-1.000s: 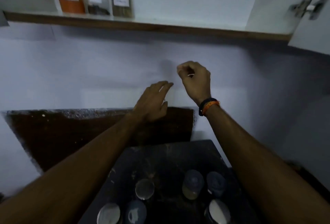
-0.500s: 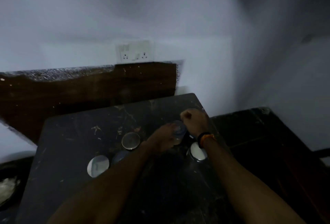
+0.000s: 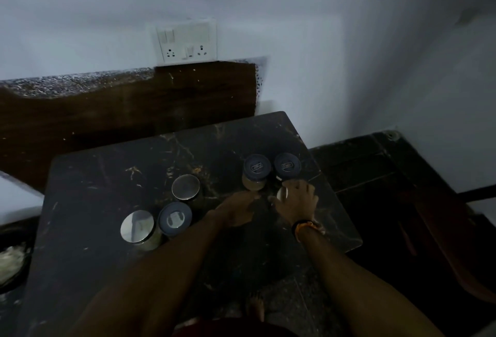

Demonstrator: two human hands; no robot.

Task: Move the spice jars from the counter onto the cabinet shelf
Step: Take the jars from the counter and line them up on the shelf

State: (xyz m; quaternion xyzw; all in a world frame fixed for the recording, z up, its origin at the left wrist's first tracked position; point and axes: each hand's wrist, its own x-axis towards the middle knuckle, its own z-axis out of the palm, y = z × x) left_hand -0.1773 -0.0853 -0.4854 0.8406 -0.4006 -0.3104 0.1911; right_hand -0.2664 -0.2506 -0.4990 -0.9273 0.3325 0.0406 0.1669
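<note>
Several spice jars stand on the dark marble counter [image 3: 107, 175]. Two silver-lid jars [image 3: 185, 187] [image 3: 137, 226] and a dark-lid jar [image 3: 174, 218] form a group at the left. Two dark-lid jars [image 3: 256, 169] [image 3: 287, 165] stand side by side at the right. My left hand [image 3: 239, 209] reaches toward the base of the nearer dark-lid jar, fingers stretched out and holding nothing. My right hand [image 3: 298, 201] lies curled over another silver-lid jar [image 3: 281, 193], hiding most of it. The cabinet shelf is out of view.
A white switch and socket plate [image 3: 186, 41] sits on the wall above a brown backsplash [image 3: 120, 111]. The counter ends at its right edge [image 3: 346, 218], with dark floor [image 3: 389, 175] beyond. My bare foot [image 3: 255, 310] shows below the counter.
The view dropped from the shelf with three jars down to the counter. Both hands came down from the wall; my right hand now covers the silver-lid jar.
</note>
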